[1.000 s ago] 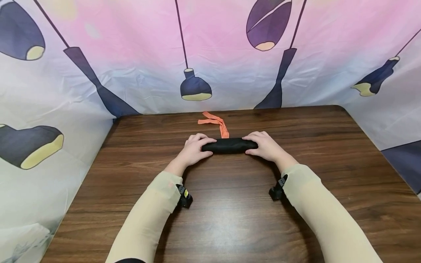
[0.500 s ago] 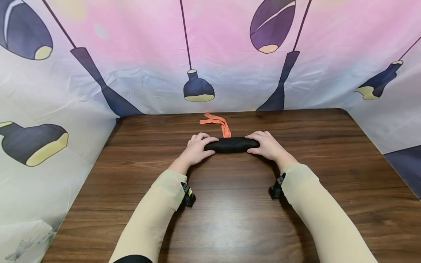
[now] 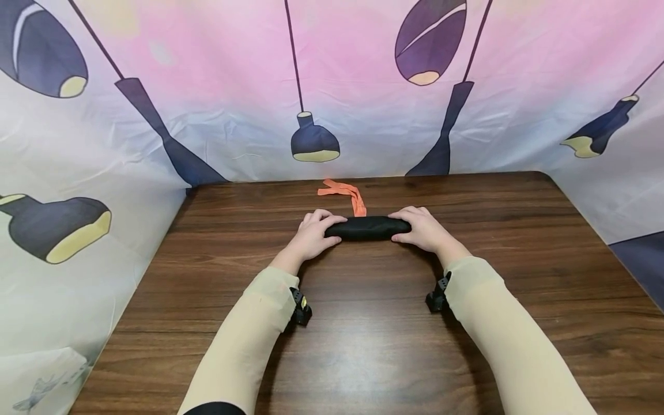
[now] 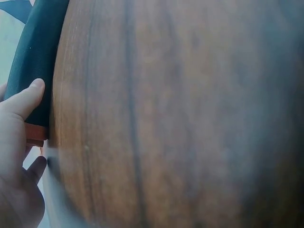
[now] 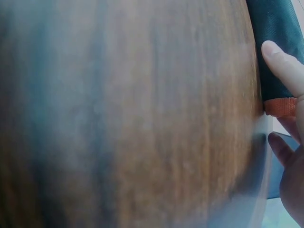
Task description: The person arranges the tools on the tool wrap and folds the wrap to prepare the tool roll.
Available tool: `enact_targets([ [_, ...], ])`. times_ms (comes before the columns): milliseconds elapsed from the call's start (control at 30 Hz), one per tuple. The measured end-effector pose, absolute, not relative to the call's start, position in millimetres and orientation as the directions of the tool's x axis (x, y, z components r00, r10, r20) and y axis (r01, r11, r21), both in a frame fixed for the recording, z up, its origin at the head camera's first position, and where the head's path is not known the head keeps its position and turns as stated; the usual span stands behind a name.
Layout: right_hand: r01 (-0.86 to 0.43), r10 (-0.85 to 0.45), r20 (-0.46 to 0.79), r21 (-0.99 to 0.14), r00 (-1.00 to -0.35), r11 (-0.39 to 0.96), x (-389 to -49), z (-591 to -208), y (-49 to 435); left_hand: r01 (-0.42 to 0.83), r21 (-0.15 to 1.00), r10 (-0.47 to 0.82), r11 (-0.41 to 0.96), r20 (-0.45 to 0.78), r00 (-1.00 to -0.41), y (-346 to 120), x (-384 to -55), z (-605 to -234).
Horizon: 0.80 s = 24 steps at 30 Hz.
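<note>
A rolled-up black fabric roll (image 3: 367, 228) lies crosswise on the wooden table, towards its back edge. Orange ties (image 3: 343, 191) trail from behind it, away from the person. My left hand (image 3: 311, 233) grips the roll's left end, thumb on the near side and fingers over the top. At the other end my right hand (image 3: 422, 229) holds it the same way. The left wrist view shows the left thumb (image 4: 33, 92) pressed on the black fabric, beside orange trim (image 4: 36, 132). Orange edging (image 5: 280, 107) also shows at the roll's end in the right wrist view, by the right thumb (image 5: 280, 61).
The dark brown wooden table (image 3: 353, 334) stretches out on all sides of the roll. Behind it hangs a cloth backdrop (image 3: 233, 86) printed with lamps. Black wrist cameras (image 3: 301, 308) sit on both sleeved forearms.
Both hands keep their grip on the roll, which stays in the same place on the table. Only the head view has shifted slightly.
</note>
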State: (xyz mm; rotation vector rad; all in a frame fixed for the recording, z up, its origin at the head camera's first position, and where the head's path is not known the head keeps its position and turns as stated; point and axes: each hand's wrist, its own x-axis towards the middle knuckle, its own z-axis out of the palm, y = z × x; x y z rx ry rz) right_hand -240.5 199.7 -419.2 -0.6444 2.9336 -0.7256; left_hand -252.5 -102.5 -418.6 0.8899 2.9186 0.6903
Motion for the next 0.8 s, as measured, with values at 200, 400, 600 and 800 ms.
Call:
enact_targets([
  [200, -0.373, -0.408, 0.029, -0.468, -0.913, 0.801, -240.0, -418.9, 201.6, 0.523, 0.43, 0.539, 0.736, 0.094, -0.837, -102.9, -254.0, -417.1],
  [400, -0.381, -0.408, 0.058, -0.492, -0.911, 0.782, -237.2, -421.3, 208.8, 0.49, 0.487, 0.526, 0.723, 0.072, -0.848, -108.7, -256.0, -416.9],
  [600, -0.344, -0.376, 0.05, -0.532, -0.925, 0.774, -234.7, -421.9, 219.8, 0.445, 0.497, 0.494, 0.745, 0.037, -0.869, -122.9, -258.3, -419.5],
  [800, -0.325, -0.356, 0.051, -0.54, -0.933, 0.776, -232.7, -422.1, 232.4, 0.428, 0.506, 0.473, 0.749, 0.044, -0.88, -140.3, -259.0, -420.2],
])
